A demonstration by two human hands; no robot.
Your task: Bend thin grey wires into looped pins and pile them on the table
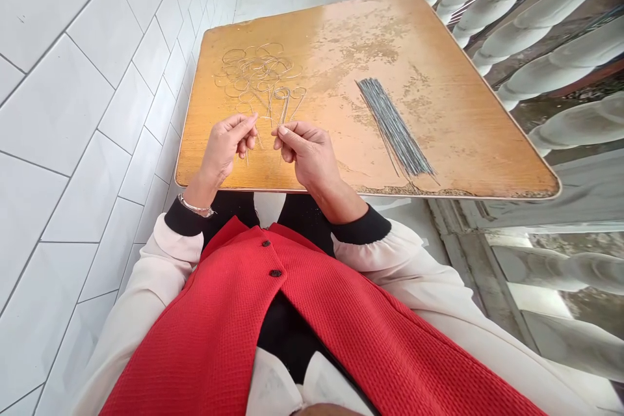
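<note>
Over the near left part of the table, both my hands are raised close together, a small gap between their fingertips. My right hand (307, 149) pinches several thin metal wires (283, 107) between thumb and forefinger; their upper ends are bent into round loops. My left hand (227, 143) is closed in a pinch, with a thin wire showing above and below its fingers. Just beyond the hands lies a loose tangle of looped wires (258, 68). Farther right rests a bundle of straight grey wires (397, 127), laid side by side at a slant.
The wooden table (468, 136) has a worn, peeling top and a pale rim. A white tiled wall (121, 91) runs along the left. On the right stands a white balustrade (546, 78). My knees are under the table's near edge.
</note>
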